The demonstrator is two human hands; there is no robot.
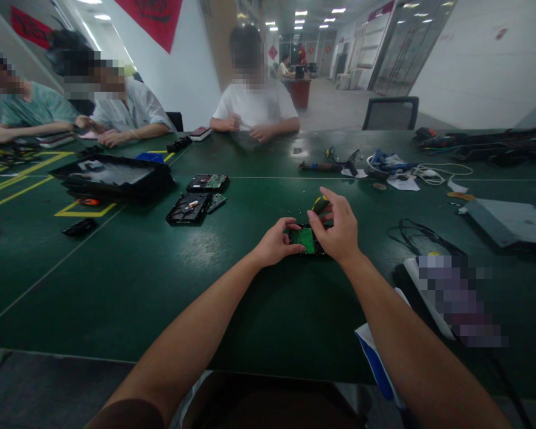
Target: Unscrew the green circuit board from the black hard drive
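Across the left end of a drive [310, 233], the left hand [277, 241] is curved, thumb along the near side and fingers at the far side, gripping it. The drive lies on the green table [138, 292] straight ahead of the person, its green board [304, 239] facing up. Over its right end, the right hand [342, 229] holds a screwdriver [320, 205] by its yellow-and-dark handle, between thumb and fingers; the tip is hidden, so whether it touches the drive I cannot tell. Just beyond the drive are a few tiny loose bits, too small to make out.

To the left sit two more drives, one [208, 181] behind the other [187, 209], with a small board [216, 203] beside the nearer one. Farther left are a large black tray [116, 173] with things in it and, nearer the person, a small black part [79, 227].

On the right, a blurred-out object [460, 301] lies near the right forearm, and beyond it a grey box [511, 220]. Past the drive, toward the far right, lie a white cable [442, 173] and a blue bundle [390, 161].

At the far side sits a person in white [259, 104], with two others at the left and a vacant chair [390, 113] at the right.
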